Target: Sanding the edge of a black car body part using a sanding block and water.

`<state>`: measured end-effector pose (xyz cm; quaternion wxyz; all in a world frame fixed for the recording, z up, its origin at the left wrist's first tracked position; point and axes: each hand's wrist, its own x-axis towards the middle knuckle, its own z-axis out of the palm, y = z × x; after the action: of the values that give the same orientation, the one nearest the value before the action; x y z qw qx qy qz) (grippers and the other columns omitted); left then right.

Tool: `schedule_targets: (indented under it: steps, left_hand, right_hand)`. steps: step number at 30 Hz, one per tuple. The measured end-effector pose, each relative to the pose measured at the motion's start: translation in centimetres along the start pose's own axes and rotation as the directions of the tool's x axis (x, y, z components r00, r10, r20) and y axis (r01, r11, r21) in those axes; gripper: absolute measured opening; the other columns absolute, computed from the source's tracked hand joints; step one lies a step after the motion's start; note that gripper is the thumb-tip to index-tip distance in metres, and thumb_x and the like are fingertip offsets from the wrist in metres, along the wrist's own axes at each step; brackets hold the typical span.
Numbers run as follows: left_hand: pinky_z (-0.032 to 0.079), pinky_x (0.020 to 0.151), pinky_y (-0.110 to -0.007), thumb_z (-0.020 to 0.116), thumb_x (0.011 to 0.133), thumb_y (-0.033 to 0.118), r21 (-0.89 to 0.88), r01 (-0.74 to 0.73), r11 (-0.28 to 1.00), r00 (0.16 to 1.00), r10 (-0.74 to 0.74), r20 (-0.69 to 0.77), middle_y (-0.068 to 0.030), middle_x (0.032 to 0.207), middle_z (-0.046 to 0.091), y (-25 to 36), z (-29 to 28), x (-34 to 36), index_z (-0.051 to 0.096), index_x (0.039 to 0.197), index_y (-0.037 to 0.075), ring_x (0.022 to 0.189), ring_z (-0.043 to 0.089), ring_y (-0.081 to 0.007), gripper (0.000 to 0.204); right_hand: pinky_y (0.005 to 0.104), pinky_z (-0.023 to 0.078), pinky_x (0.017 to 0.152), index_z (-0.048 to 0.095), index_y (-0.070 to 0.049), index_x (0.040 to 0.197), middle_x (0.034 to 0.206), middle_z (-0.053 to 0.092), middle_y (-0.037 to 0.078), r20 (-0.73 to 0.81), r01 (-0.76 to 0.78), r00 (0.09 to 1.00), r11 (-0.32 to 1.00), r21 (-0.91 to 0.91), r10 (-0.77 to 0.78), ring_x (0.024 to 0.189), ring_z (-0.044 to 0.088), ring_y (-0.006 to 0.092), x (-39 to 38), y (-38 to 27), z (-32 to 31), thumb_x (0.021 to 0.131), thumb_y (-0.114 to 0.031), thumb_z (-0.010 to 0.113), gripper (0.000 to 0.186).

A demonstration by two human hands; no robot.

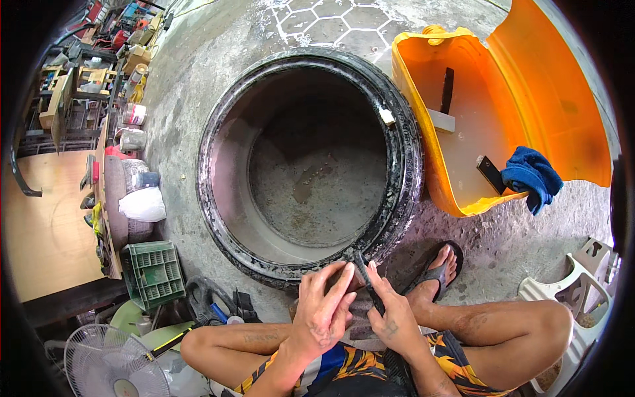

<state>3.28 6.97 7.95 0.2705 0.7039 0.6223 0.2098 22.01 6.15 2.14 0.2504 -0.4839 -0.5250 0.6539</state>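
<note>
In front of me stands a large black wheel rim (213, 198), its paint chipped along the lip. My right hand (395, 322) is closed around a slim dark hand tool (368, 281), whose tip touches the near edge of the rim. Just left of it is my left hand (323, 309), fingers bent and pressed together close to the tool. What those fingers hold, if anything, is hidden. A small white block (387, 117) rests on the rim's right side.
Right of the rim, a cut-open orange plastic container (413, 86) holds cloudy liquid, a pale block (442, 120) and dark flat tools; a blue cloth (532, 177) hangs over its edge. At left are a green crate (154, 272), a fan (116, 364) and cluttered shelves. A white plastic chair (562, 291) stands right.
</note>
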Motion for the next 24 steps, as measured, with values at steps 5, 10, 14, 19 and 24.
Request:
schedule_targets:
  steps: [5, 10, 14, 19, 24]
  left_hand:
    - [0.052, 0.104, -0.047, 0.074, 0.095, 0.0, 0.021, 0.013, 1.0, 0.999, -0.014, 0.053, -0.0214, 0.138, 0.068, -0.7, 1.1, 3.3, 0.07, 0.143, -0.002, 0.117, 0.064, -0.0402, 0.048]
    - [0.052, 0.103, -0.045, 0.075, 0.096, 0.005, 0.032, 0.024, 0.999, 0.995, -0.027, 0.092, -0.0192, 0.132, 0.069, 0.2, 0.0, 1.5, 0.072, 0.139, -0.001, 0.115, 0.064, -0.0395, 0.043]
    - [0.052, 0.107, -0.042, 0.076, 0.098, 0.005, -0.047, 0.122, 0.991, 0.992, -0.124, -0.029, -0.0197, 0.132, 0.07, -3.0, 0.5, 3.6, 0.073, 0.141, 0.0, 0.12, 0.065, -0.0367, 0.043]
    - [0.052, 0.108, -0.043, 0.074, 0.099, 0.005, -0.043, 0.147, 0.988, 0.985, -0.15, -0.084, -0.021, 0.134, 0.07, -1.7, -0.2, 1.6, 0.071, 0.143, -0.001, 0.121, 0.066, -0.0362, 0.044]
    - [0.051, 0.105, -0.044, 0.071, 0.101, 0.006, 0.026, 0.053, 0.998, 0.998, -0.052, -0.03, -0.0215, 0.136, 0.067, -0.4, 1.5, 1.8, 0.07, 0.142, -0.003, 0.117, 0.064, -0.0389, 0.042]
  right_hand:
    - [0.0616, 0.027, 0.133, 0.044, -0.004, 0.167, 0.174, 0.039, 0.027, -0.016, 0.032, 0.999, 0.999, -0.009, -0.032, 0.159, 0.041, 0.0448, -0.6, 1.1, 0.5, 0.085, 0.007, 0.054, 0.083]
    - [0.0638, 0.027, 0.132, 0.044, -0.002, 0.167, 0.175, 0.039, 0.026, 0.002, 0.001, 1.0, 0.998, 0.066, -0.001, 0.16, 0.041, 0.0439, -0.1, 0.5, 0.4, 0.084, 0.007, 0.055, 0.084]
    - [0.0634, 0.028, 0.132, 0.046, -0.006, 0.167, 0.173, 0.042, 0.026, -0.03, 0.043, 0.999, 0.999, 0.031, -0.042, 0.158, 0.043, 0.0448, 0.0, 0.7, 0.4, 0.084, 0.007, 0.055, 0.085]
    - [0.0612, 0.029, 0.132, 0.046, -0.005, 0.167, 0.172, 0.043, 0.027, -0.025, 0.022, 0.999, 1.0, 0.018, -0.021, 0.157, 0.043, 0.046, 0.0, 0.5, 0.3, 0.083, 0.006, 0.056, 0.085]
    - [0.0615, 0.03, 0.132, 0.046, -0.005, 0.166, 0.171, 0.043, 0.029, -0.046, 0.048, 0.998, 0.999, 0.011, -0.048, 0.157, 0.044, 0.0464, -0.2, 0.9, 0.4, 0.083, 0.008, 0.056, 0.084]
